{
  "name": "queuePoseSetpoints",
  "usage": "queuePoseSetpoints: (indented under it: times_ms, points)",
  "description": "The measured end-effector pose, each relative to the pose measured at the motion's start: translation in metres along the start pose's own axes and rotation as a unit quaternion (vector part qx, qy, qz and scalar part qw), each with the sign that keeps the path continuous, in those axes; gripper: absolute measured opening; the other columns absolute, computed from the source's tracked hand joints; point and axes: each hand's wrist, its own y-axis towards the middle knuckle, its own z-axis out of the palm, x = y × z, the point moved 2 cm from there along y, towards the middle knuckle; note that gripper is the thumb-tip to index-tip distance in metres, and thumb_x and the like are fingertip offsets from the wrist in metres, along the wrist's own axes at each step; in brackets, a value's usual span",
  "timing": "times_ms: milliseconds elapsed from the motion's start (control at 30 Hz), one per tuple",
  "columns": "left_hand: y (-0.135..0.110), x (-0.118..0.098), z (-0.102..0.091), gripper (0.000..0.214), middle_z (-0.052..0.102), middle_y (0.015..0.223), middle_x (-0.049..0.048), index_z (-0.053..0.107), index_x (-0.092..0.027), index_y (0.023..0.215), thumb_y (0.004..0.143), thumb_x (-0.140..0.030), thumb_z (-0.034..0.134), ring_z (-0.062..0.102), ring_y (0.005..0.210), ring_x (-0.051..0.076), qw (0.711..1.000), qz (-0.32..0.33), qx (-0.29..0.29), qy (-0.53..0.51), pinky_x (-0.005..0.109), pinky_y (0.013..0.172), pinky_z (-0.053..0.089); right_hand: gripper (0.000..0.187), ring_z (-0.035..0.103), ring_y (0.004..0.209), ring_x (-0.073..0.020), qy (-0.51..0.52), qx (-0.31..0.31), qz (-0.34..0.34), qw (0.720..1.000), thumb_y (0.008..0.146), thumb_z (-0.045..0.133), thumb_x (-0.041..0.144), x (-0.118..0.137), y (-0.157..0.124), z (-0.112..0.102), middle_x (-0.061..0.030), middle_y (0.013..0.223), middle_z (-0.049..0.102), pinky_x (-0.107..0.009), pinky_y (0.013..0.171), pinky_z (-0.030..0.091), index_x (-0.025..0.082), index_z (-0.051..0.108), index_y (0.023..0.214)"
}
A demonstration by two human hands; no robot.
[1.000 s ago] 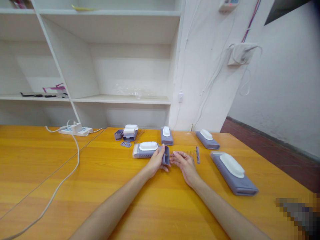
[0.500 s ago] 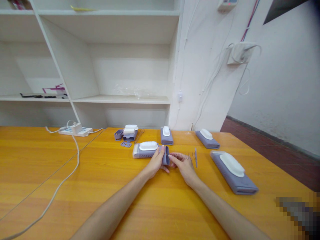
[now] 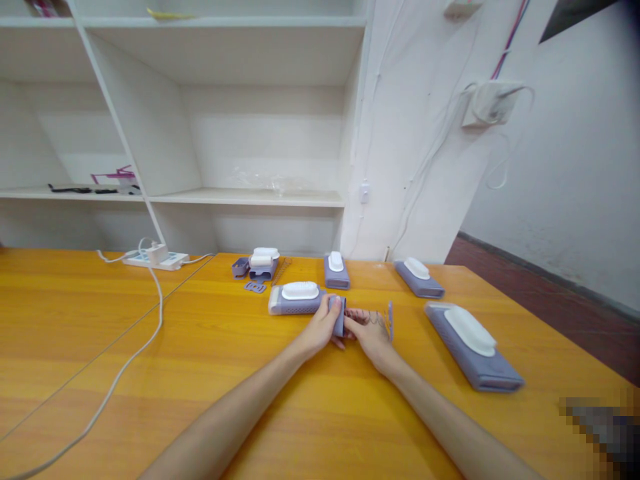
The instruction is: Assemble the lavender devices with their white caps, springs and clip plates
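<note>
My left hand (image 3: 320,328) is closed around a small purple-grey plastic housing (image 3: 339,319), whose end faces my right hand. The fingers of my right hand (image 3: 367,335) pinch a thin metal spring (image 3: 376,318) at the housing's right side. A flat purple-grey plate (image 3: 391,321) stands upright at the spring's far right end. Just behind my left hand lies a purple-grey casing with a white bristled brush (image 3: 300,291) on top and a clear left end. Whether the held housing touches that casing, I cannot tell.
Similar purple-grey units with white tops stand at the back (image 3: 337,270), back right (image 3: 419,279) and right (image 3: 473,347). Loose parts, including a flat plate (image 3: 255,287) and another spring (image 3: 283,270), lie back left. A power strip (image 3: 157,259) trails a white cable (image 3: 159,313) across the table.
My left hand and the housing have shifted slightly right, closer to my right hand. The housing has turned, so its opening shows less. The plate now stands nearer my right hand. The view has shifted slightly.
</note>
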Motion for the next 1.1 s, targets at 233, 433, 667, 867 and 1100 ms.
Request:
queuePoseSetpoints:
  times_ms: [233,433,667,867,1100]
  points:
    - [-0.001,0.001,0.000,0.046,0.054,0.067,-0.0020,0.036,-0.023,0.103,0.081,-0.062,0.036,0.059,0.054,0.014,0.999,0.004,-0.023,-0.038,0.023,0.037,0.049,0.025,0.044,0.042,-0.0086,0.072,0.007,0.000,0.997,0.071,0.064,0.039,-0.002,0.001,0.000,0.0026,0.048,0.055,-0.022,0.046,0.032,0.017,0.063,0.059]
    - [-0.001,-0.003,-0.001,0.047,0.057,0.073,0.0005,0.040,-0.022,0.101,0.078,-0.063,0.041,0.062,0.062,0.017,0.995,-0.013,-0.051,-0.089,0.027,0.041,0.051,0.024,0.044,0.043,-0.0067,0.150,-0.011,0.020,0.988,0.070,0.068,0.038,-0.007,0.001,-0.003,0.0024,0.055,0.057,-0.019,0.044,0.031,0.016,0.063,0.074]
    - [0.002,0.001,-0.004,0.046,0.058,0.083,0.0027,0.046,-0.020,0.099,0.075,-0.058,0.053,0.061,0.066,0.015,0.986,-0.006,-0.064,-0.152,0.026,0.048,0.052,0.031,0.044,0.045,-0.0066,0.175,-0.025,0.025,0.984,0.070,0.069,0.040,-0.008,0.002,-0.004,0.0029,0.059,0.055,-0.019,0.042,0.034,0.015,0.062,0.087]
    - [0.003,0.003,-0.009,0.034,0.057,0.083,-0.0006,0.050,-0.018,0.089,0.073,-0.044,0.064,0.058,0.068,0.009,0.966,0.030,-0.100,-0.235,0.022,0.062,0.050,0.043,0.049,0.053,-0.0109,0.117,-0.011,0.007,0.993,0.069,0.068,0.043,-0.001,-0.003,-0.002,0.0004,0.065,0.057,-0.020,0.041,0.038,0.015,0.061,0.101]
    - [-0.001,-0.004,-0.006,0.034,0.062,0.088,0.0035,0.049,-0.017,0.086,0.069,-0.036,0.071,0.062,0.078,0.014,0.957,0.035,-0.089,-0.275,0.030,0.074,0.050,0.042,0.053,0.063,-0.0137,0.097,0.002,-0.031,0.995,0.071,0.065,0.043,0.006,-0.007,-0.001,-0.0052,0.086,0.063,-0.023,0.048,0.045,0.015,0.062,0.103]
